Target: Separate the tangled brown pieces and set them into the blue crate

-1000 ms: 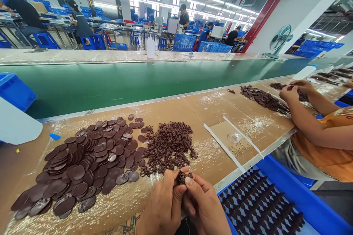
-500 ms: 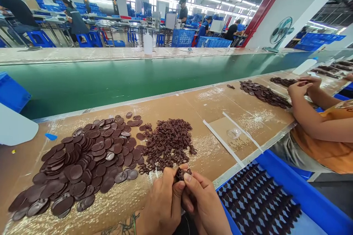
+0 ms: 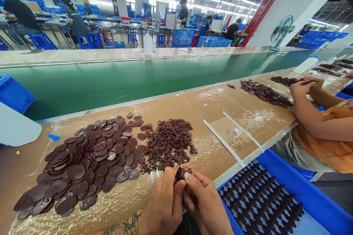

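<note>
Both my hands meet at the bottom middle of the view. My left hand [image 3: 162, 202] and my right hand [image 3: 205, 202] pinch a small dark brown cluster of moulded pieces [image 3: 182, 173] between their fingers. Just beyond them, on a cardboard-covered bench [image 3: 209, 108], lies a heap of loose dark brown spiky pieces [image 3: 168, 143]. Left of that heap spreads a layer of flat, dark brown oval discs [image 3: 88, 165], many overlapping. To my right sits a blue tray [image 3: 300, 194] holding rows of dark pieces [image 3: 259, 202].
A co-worker's hands [image 3: 305, 88] work over more dark pieces on the bench to my right. Beyond the bench runs a green conveyor belt [image 3: 110, 84]. White strips [image 3: 223, 143] and a small clear piece [image 3: 234, 132] lie on the cardboard.
My hands still hold the cluster in the same place. The co-worker's hands have moved right along the bench, and the view has shifted slightly.
</note>
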`<state>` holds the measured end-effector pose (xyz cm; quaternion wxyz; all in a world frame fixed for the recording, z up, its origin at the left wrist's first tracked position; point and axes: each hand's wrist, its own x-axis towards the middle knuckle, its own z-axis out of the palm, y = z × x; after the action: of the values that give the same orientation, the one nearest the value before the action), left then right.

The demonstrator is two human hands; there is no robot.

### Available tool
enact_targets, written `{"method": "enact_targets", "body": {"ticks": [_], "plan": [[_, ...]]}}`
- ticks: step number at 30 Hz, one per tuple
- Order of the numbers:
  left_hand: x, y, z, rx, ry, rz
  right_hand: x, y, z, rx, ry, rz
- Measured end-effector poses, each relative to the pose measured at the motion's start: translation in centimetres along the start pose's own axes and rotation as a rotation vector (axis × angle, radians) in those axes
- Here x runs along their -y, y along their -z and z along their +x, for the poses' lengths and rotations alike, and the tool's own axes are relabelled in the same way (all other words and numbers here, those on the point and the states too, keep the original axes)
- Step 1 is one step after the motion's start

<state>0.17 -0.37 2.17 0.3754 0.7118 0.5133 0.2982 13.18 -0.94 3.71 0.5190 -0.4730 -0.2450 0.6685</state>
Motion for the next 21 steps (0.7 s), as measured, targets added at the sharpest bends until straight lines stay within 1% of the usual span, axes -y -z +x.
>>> {"method": "enact_targets", "body": {"ticks": [4,7,11,21], "plan": [[-0.21,-0.03,-0.22,-0.015,-0.038,0.003,0.08,0.02,-0.17,0.000,0.020,-0.014],[-0.21,-0.05,-0.33,-0.039,-0.038,0.024,0.18,-0.03,-0.21,-0.012,0.003,-0.010],[-0.15,-0.02,-0.20,-0.018,-0.057,0.017,0.17,0.00,-0.10,0.001,-0.006,0.005],[-0.47,0.16,-0.06,-0.025,-0.083,-0.041,-0.01,0.06,0.02,-0.003,0.005,0.000]]}}
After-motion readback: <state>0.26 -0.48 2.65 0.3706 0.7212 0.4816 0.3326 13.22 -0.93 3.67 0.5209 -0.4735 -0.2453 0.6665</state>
